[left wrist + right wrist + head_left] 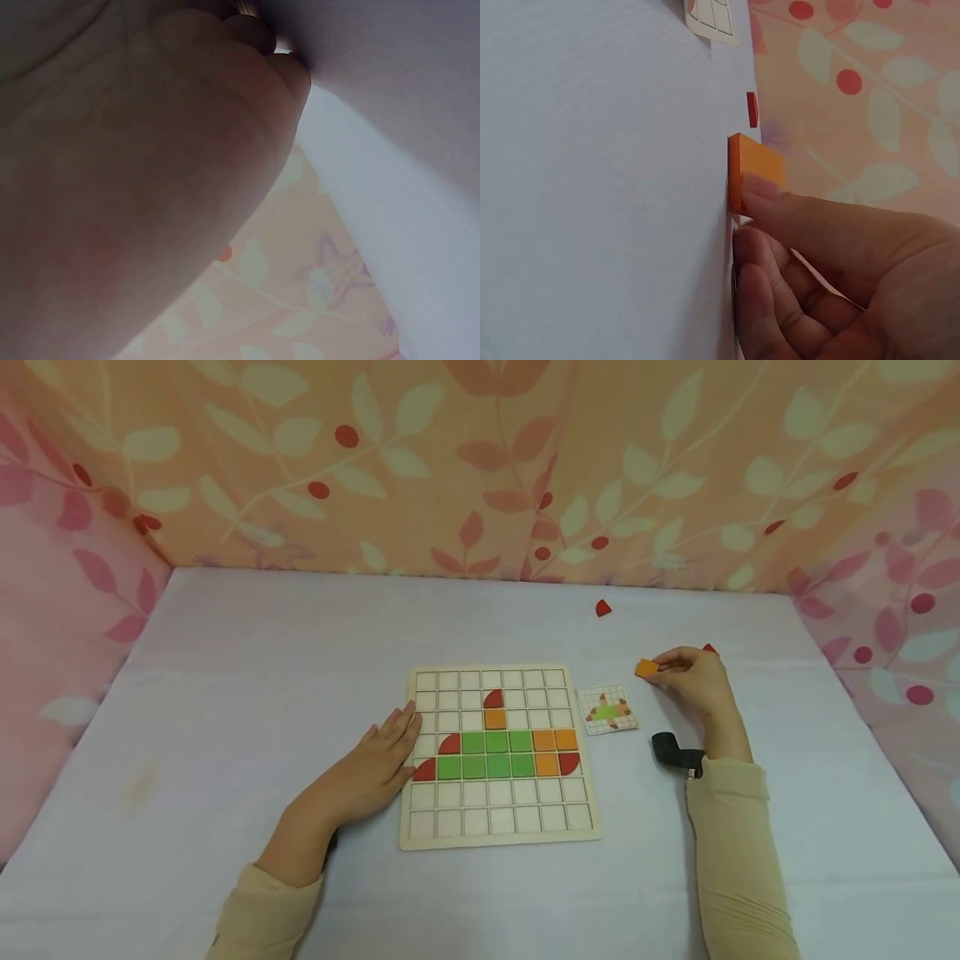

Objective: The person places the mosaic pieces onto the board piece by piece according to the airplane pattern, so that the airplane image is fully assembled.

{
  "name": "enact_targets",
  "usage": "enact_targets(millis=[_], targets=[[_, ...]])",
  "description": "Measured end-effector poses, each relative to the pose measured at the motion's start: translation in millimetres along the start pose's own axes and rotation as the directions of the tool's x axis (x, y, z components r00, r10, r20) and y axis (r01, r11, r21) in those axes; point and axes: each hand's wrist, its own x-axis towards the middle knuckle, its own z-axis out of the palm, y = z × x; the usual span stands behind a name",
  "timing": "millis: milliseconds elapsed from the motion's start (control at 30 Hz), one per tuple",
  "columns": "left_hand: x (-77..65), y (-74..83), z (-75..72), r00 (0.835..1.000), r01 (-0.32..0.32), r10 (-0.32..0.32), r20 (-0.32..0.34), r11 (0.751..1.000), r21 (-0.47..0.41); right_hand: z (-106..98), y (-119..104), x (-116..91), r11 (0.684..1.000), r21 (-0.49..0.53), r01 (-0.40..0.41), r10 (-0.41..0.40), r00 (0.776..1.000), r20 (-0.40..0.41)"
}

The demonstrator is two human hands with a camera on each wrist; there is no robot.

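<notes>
A pale wooden grid board [450, 822] lies on the table, with green, orange and red tiles set in its middle rows. My left hand [372, 770] rests at its left edge, fingers extended and fingertips on the rim; the left wrist view shows mostly the palm [150, 165]. To the right of the board, my right hand [697, 681] pinches an orange square tile [647, 668] between thumb and fingers. In the right wrist view the thumb presses on the face of that orange tile [759, 161], which is at the table surface.
A small pattern card [609, 720] lies just right of the board. One red quarter-round tile [603, 608] sits near the back; another red tile [710, 649] is partly hidden behind the right hand. A floral cloth [480, 468] rises behind the white table [262, 635].
</notes>
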Motion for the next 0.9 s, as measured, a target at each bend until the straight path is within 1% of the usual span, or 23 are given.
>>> enact_targets(millis=[133, 200, 267, 367, 467, 567, 633, 900], targets=[[2.3, 0.5, -0.5, 1.000, 0.000, 0.000, 0.003, 1.000, -0.003, -5, -2, -4, 0.997, 0.079, -0.014, 0.016, 1.000, -0.026], [3.8, -0.1, 0.0, 1.000, -0.003, 0.003, 0.001, 1.000, -0.007, -7, -3, -5, 0.990, 0.138, -0.023, 0.027, 0.999, -0.028], [4.8, -0.6, 0.5, 1.000, -0.004, 0.004, -0.001, 1.000, -0.003, -8, -6, -6, 0.977, 0.210, -0.034, 0.040, 0.999, -0.027], [5.7, -1.1, 0.4, 1.000, -0.005, 0.005, 0.001, 1.000, -0.001, -10, -9, -8, 0.949, 0.312, -0.043, 0.050, 0.999, -0.015], [5.8, -0.5, -1.0, 1.000, -0.002, 0.002, 0.011, 1.000, 0.000, -11, -12, -10, 0.927, 0.370, -0.059, 0.062, 0.998, 0.004], [5.4, 0.5, -2.1, 1.000, 0.001, -0.001, 0.021, 1.000, 0.004, -10, -16, -12, 0.918, 0.389, -0.071, 0.069, 0.997, 0.018], [5.1, 1.0, -2.5, 1.000, 0.002, -0.002, 0.026, 1.000, 0.003, -9, -20, -14, 0.918, 0.391, -0.068, 0.062, 0.998, 0.027], [2.3, 1.3, -3.1, 0.999, 0.022, -0.022, 0.031, 1.000, -0.004, 2, -41, -20, 0.933, 0.360, -0.010, -0.027, 0.995, 0.098]])
